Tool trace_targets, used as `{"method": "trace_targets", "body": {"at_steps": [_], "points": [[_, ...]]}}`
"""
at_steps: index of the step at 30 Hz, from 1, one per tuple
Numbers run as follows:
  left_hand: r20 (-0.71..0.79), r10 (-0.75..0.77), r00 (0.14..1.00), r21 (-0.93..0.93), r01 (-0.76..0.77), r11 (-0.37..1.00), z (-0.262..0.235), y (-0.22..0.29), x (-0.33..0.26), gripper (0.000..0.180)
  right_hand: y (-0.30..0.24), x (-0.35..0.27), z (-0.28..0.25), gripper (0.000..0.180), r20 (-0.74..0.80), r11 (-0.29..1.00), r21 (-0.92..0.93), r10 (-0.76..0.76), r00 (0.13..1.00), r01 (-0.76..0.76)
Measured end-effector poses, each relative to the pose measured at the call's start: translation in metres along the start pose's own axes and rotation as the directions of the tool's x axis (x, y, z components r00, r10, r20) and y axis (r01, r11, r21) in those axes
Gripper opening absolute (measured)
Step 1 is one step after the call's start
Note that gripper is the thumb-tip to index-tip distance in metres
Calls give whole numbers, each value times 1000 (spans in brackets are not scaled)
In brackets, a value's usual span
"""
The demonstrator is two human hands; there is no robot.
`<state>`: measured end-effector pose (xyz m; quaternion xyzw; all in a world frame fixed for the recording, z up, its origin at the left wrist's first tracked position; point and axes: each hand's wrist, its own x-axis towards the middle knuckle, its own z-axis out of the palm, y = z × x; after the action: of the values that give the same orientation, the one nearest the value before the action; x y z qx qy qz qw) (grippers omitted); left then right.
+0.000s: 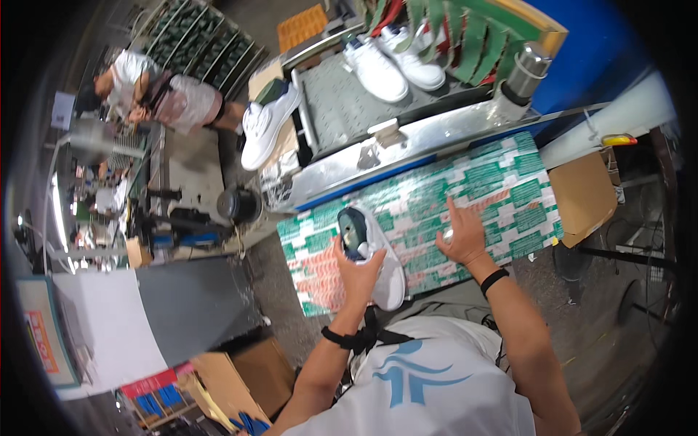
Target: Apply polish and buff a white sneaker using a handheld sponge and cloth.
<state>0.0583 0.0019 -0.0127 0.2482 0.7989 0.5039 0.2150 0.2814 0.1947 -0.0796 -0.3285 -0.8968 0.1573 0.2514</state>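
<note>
Head view: white low-cut shoe with dark green lining (391, 280) lies on the table covered in green, white and red patterned sheeting (525, 192), opening toward the far side. Left hand (358, 275): grip closed about the shoe's collar. Right hand (465, 238) well apart, index finger extended; pale spot (448, 234) by its thumb, cannot tell if held. Step, seemingly: steadying the shoe. Next move likely calls for a firm left hold, right hand brought across.

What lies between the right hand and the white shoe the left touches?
The head view shows patterned green-and-white table covering between the right hand and the shoe.
</note>
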Motion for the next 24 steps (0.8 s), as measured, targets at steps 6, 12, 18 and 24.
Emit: {"method": "trace_targets", "body": {"at_steps": [6,12,18,24], "points": [[51,-331,942,-133,335,933,-40,-28,22,92,3,-10,-8,89,12,999,-19,29,1000,-29],[251,-64,966,-138,101,985,-130,73,137,82,-1,-4,-3,89,3,999,-38,-21,1000,21],[192,230,954,264,-276,924,-141,117,321,116,4,-4,3,91,7,999,-42,31,999,-31],[145,655,742,608,-589,533,-127,35,342,114,3,-3,-3,90,19,999,-32,37,999,-37]]}}
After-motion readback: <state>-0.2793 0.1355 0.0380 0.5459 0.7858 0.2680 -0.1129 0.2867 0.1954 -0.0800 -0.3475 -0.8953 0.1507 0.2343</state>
